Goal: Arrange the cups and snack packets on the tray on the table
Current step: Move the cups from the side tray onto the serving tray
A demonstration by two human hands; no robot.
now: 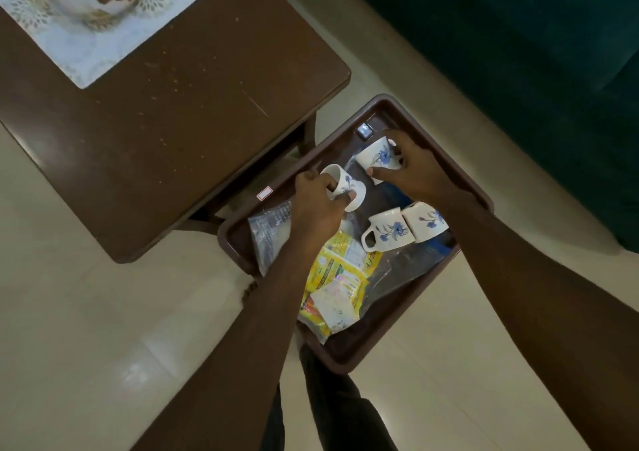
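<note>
Two cups: our left hand [316, 205] grips one cup [345, 187], our right hand [413, 168] grips another cup [378, 158].
Care: we lift both clear of the packets [332, 288] below our wrists, keeping the tray [345, 357] steady.

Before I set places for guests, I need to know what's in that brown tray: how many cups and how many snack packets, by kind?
Cups, white with blue flowers: 4, one in the left hand, one in the right hand, two lying in the tray.
Yellow snack packets: at least 2, overlapping.
Clear packets: at least 2.
Total: at least 8.
</note>
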